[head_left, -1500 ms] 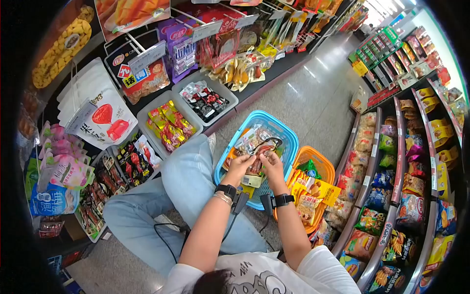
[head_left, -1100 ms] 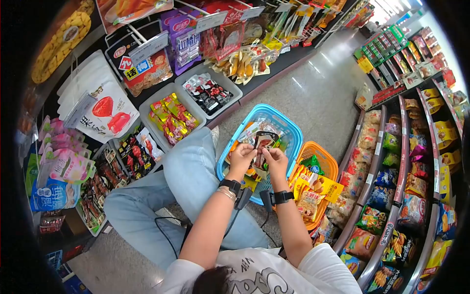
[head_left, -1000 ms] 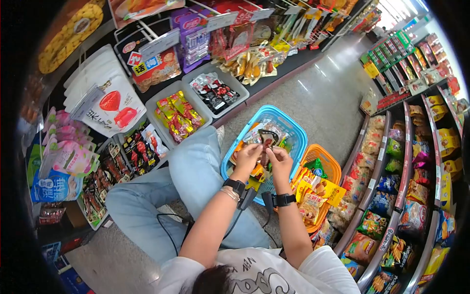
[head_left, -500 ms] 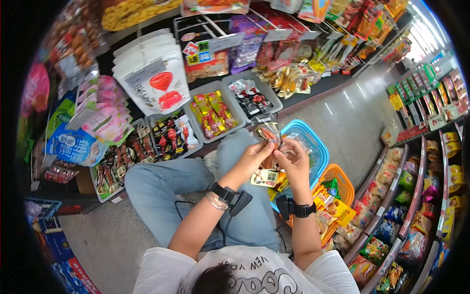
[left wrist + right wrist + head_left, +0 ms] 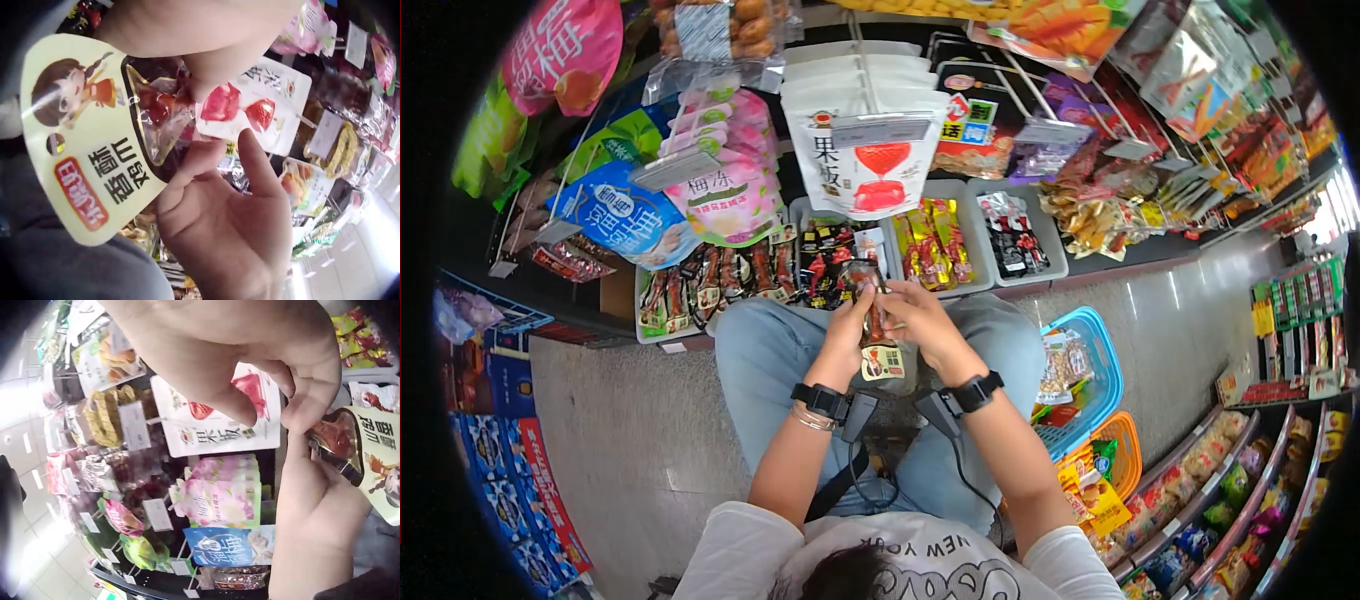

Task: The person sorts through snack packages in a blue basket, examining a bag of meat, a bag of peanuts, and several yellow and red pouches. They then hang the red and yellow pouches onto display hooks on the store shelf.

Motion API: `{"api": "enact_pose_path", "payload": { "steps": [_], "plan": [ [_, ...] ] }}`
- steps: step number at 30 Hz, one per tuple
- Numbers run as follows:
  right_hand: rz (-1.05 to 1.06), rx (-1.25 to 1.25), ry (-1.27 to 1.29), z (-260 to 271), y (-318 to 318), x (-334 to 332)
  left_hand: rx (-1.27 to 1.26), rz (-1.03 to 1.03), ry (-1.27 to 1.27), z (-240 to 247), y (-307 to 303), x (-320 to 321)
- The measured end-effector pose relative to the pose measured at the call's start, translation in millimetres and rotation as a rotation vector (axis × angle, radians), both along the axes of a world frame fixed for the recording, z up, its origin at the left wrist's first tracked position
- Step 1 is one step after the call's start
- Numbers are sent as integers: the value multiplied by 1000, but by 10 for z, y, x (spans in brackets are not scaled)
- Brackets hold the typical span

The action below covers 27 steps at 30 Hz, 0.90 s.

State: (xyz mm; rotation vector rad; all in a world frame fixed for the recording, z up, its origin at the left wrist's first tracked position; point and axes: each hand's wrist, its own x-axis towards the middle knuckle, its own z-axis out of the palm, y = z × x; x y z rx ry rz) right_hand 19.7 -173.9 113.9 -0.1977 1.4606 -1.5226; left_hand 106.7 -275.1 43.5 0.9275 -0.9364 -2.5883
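Just left of the frame's centre, the left hand [image 5: 844, 335] pinches a flat, clear, black-edged plastic snack packet [image 5: 882, 362]; right of it, the right hand [image 5: 927, 325], fingers bent, thumb apart, meets it, hold unclear. Should the left pinch loosen, slick film could slip.

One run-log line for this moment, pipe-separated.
left hand: holds snack pack | right hand: at same pack | cream label: body-side end | blue basket: beside right leg, loaded
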Motion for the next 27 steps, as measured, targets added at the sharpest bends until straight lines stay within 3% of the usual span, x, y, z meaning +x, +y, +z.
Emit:
{"api": "enact_pose_path", "payload": {
  "steps": [3,5,7,13,17,20,21,24,27],
  "plan": [
    [35,49,-42,-321,-336,-29,49,60,48,-401,-195,66],
    [44,96,-63,-565,-467,-35,57,52,-41,-415,-276,131],
    [26,156,-89,-707,-503,-19,71,19,-148,-413,-346,156],
    [14,171,-37,-954,-468,-31,0,-7,-137,-793,-339,112],
    [-7,210,92,-1054,-422,-3,15,-6,-108,-815,-286,155],
    [16,176,526,-1512,-419,-17,-7,-1,-125,-778,-305,174],
    [13,177,494,-1464,-414,-34,34,41,-113,-791,-312,157],
    [94,263,493,-1444,-421,-39,107,114,-62,-765,-387,161],
    [318,282,509,-1478,-401,-20,60,222,0,-683,-418,151]
  ]
}}
